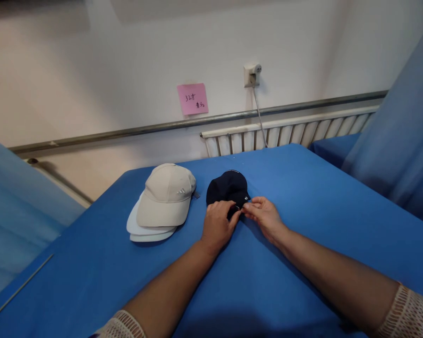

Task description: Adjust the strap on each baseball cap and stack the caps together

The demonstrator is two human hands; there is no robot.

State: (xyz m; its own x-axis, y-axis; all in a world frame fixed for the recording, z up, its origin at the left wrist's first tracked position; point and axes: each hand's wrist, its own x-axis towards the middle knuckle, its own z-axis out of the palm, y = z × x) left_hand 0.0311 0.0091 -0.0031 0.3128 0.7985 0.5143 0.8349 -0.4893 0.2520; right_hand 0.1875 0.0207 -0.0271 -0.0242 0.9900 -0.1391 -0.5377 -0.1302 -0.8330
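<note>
A dark navy cap [227,185] lies on the blue-covered table, its rounded brim toward the wall. My left hand [218,220] is closed on the cap's near edge, thumb and fingers meeting close to the strap. With fingertips pinched together, my right hand [264,215] grips the end of the cap's back strap, beside a small shiny metal piece. The fingers partly cover the strap, so its fastening is hard to make out. To the left sits a stack of caps, a beige cap [167,195] on top and white brims [150,232] showing beneath it.
A thin stick [23,285] lies near the table's left edge. Behind the blue table [303,272] are a metal rail [155,126], a radiator [289,134], a plugged-in socket [251,76] and a pink note [192,99]. Blue curtains [402,117] hang at both sides.
</note>
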